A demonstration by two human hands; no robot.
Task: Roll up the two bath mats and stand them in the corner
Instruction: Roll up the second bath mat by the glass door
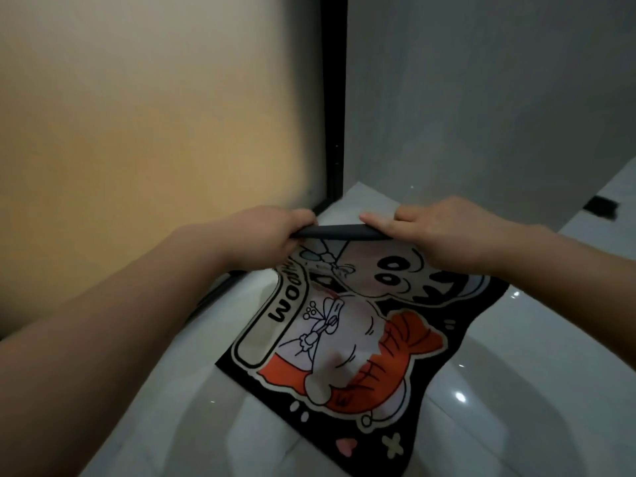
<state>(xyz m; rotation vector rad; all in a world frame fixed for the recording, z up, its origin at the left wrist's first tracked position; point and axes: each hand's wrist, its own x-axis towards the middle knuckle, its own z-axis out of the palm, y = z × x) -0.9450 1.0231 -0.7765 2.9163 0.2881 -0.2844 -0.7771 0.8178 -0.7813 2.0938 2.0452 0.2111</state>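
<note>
While the cartoon bath mat [344,339] lay flat on the white floor [516,390], stretching toward the person, its far edge formed a thin dark roll [339,232] lying left to right. The left hand [272,232] and right hand [447,232] each gripped one end, just before the black-framed corner [334,132].

bath mat [344,339] corner past bottom edge

The bath mat [347,339] is black with an orange, white and cream cartoon print, on glossy white floor tiles [516,390].
</note>
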